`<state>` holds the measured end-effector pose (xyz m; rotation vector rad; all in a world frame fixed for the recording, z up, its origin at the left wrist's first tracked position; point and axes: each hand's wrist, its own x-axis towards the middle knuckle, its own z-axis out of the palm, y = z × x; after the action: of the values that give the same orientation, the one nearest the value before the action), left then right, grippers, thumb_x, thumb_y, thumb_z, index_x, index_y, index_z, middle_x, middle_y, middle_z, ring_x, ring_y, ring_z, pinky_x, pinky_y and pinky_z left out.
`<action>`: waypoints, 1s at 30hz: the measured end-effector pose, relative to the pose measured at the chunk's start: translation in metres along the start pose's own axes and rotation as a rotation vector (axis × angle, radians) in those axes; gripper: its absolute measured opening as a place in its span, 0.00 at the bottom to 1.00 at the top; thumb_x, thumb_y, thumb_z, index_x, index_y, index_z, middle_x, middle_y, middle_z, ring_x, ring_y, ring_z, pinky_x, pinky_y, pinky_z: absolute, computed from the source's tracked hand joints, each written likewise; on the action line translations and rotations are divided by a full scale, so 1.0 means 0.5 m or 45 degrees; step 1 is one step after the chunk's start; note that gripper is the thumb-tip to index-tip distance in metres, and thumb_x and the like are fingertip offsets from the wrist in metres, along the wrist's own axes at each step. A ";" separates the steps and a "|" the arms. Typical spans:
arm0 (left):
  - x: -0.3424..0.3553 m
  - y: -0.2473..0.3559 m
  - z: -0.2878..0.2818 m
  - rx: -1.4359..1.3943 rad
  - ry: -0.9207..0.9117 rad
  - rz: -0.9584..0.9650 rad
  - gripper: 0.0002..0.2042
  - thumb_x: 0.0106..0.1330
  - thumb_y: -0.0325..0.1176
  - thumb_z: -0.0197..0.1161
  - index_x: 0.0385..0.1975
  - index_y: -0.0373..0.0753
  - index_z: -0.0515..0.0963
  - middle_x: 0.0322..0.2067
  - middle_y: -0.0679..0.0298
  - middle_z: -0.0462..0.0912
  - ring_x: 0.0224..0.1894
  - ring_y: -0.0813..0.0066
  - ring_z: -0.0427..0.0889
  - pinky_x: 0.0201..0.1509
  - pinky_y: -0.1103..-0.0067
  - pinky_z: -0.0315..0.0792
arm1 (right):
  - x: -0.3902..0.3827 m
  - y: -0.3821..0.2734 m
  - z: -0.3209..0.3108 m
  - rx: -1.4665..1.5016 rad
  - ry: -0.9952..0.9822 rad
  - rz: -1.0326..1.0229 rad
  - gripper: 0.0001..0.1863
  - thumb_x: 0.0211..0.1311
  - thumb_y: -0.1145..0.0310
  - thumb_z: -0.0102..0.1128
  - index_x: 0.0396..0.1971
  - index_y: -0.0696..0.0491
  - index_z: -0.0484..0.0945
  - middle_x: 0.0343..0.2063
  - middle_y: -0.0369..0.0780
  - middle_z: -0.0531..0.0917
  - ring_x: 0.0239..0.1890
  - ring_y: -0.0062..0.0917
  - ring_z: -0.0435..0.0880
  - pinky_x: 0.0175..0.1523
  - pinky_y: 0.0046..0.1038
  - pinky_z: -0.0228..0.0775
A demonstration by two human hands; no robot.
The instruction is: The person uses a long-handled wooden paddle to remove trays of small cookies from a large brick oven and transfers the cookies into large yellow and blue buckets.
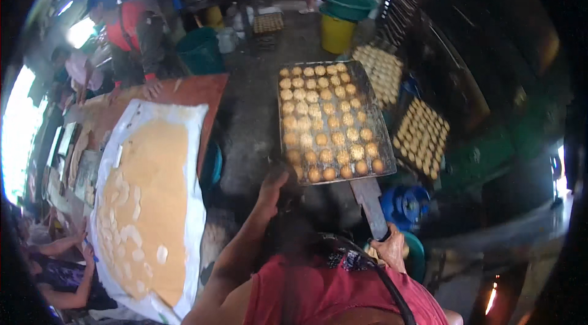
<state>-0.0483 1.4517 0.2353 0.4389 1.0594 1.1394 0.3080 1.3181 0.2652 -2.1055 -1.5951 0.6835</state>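
A dark metal baking tray point(375, 104) full of round golden-brown buns is held out in front of me. Under its near edge runs a long flat handle point(369, 202), like that of a baker's peel. My right hand point(390, 249) is wrapped round the lower end of this handle. At the tray's near left corner is my left hand point(277, 179), closed on the rim with something dark, perhaps a cloth, over the fingers. Shadow hides part of those fingers.
Two trays of pale buns, a farther one point(378, 74) and a nearer one point(422, 138), stand to the right. A blue gas cylinder point(405, 205) stands nearby. Left is a table point(211, 89) with dough rounds on a cloth point(195, 202) and people around it. Ahead are a yellow bucket point(337, 34) and green tub point(199, 49).
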 end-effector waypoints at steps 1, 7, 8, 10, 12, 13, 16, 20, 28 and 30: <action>0.043 0.015 -0.009 -0.043 -0.018 0.027 0.14 0.65 0.35 0.60 0.49 0.39 0.72 0.39 0.63 0.79 0.38 0.69 0.81 0.41 0.70 0.76 | 0.065 -0.034 0.010 0.000 -0.009 -0.025 0.34 0.28 0.69 0.71 0.44 0.63 0.75 0.31 0.49 0.83 0.35 0.35 0.84 0.44 0.33 0.74; 0.392 0.197 -0.051 0.416 -0.076 0.404 0.14 0.65 0.33 0.60 0.49 0.38 0.72 0.40 0.63 0.79 0.40 0.69 0.80 0.44 0.72 0.74 | 0.471 -0.205 0.114 0.007 -0.131 -0.081 0.34 0.29 0.66 0.72 0.44 0.62 0.75 0.35 0.52 0.83 0.40 0.36 0.84 0.46 0.31 0.74; 0.452 0.232 -0.051 0.540 -0.082 0.447 0.14 0.65 0.32 0.59 0.49 0.38 0.72 0.41 0.62 0.79 0.40 0.69 0.80 0.45 0.72 0.74 | 0.532 -0.247 0.126 -0.001 -0.130 -0.081 0.34 0.29 0.66 0.72 0.44 0.62 0.75 0.35 0.52 0.83 0.40 0.36 0.84 0.46 0.31 0.74; 0.576 0.303 -0.036 0.318 -0.021 0.450 0.15 0.65 0.32 0.59 0.51 0.38 0.71 0.42 0.62 0.79 0.42 0.68 0.79 0.46 0.71 0.74 | 0.650 -0.336 0.153 -0.091 -0.147 -0.083 0.35 0.29 0.64 0.73 0.45 0.61 0.75 0.36 0.53 0.82 0.42 0.37 0.84 0.47 0.31 0.73; 0.698 0.381 -0.013 0.158 -0.042 0.499 0.16 0.66 0.31 0.58 0.52 0.37 0.70 0.43 0.61 0.79 0.43 0.68 0.79 0.47 0.70 0.74 | 0.771 -0.372 0.172 -0.114 -0.101 -0.113 0.35 0.30 0.66 0.75 0.45 0.60 0.75 0.36 0.49 0.83 0.40 0.33 0.84 0.47 0.31 0.73; 0.769 0.474 0.014 0.146 -0.087 0.588 0.16 0.66 0.31 0.58 0.52 0.37 0.70 0.43 0.61 0.79 0.43 0.68 0.79 0.47 0.70 0.74 | 0.911 -0.426 0.179 0.001 -0.086 -0.133 0.34 0.30 0.68 0.76 0.45 0.60 0.75 0.36 0.47 0.84 0.39 0.30 0.83 0.46 0.30 0.73; 0.984 0.656 0.043 -0.031 0.127 0.484 0.16 0.66 0.31 0.57 0.52 0.38 0.69 0.44 0.61 0.78 0.45 0.67 0.79 0.48 0.69 0.74 | 1.098 -0.493 0.206 0.031 -0.176 -0.073 0.31 0.32 0.70 0.77 0.43 0.60 0.76 0.33 0.41 0.84 0.34 0.22 0.80 0.44 0.27 0.74; 1.244 0.873 0.092 -0.206 0.227 0.378 0.16 0.66 0.30 0.57 0.53 0.38 0.70 0.44 0.61 0.79 0.45 0.65 0.79 0.48 0.69 0.74 | 1.437 -0.545 0.310 0.058 -0.129 -0.238 0.31 0.33 0.66 0.76 0.43 0.59 0.76 0.33 0.41 0.84 0.34 0.22 0.80 0.43 0.27 0.74; 1.802 1.188 0.018 -0.261 0.303 0.805 0.15 0.66 0.31 0.58 0.52 0.37 0.71 0.42 0.61 0.80 0.41 0.65 0.80 0.42 0.67 0.76 | 2.057 -1.023 0.345 0.164 -0.282 -0.604 0.35 0.30 0.60 0.76 0.44 0.58 0.76 0.38 0.48 0.83 0.42 0.42 0.82 0.48 0.34 0.72; 1.922 1.269 0.030 -0.292 0.223 1.005 0.15 0.65 0.31 0.59 0.51 0.38 0.72 0.41 0.61 0.80 0.40 0.64 0.80 0.41 0.67 0.77 | 2.232 -1.072 0.388 -0.066 -0.187 -0.647 0.34 0.30 0.61 0.76 0.42 0.60 0.76 0.38 0.49 0.82 0.42 0.43 0.81 0.48 0.35 0.72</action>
<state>-0.3339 2.5664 0.2844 0.6035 0.9020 2.0063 0.0323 2.5407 0.2761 -1.6023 -2.1342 0.6301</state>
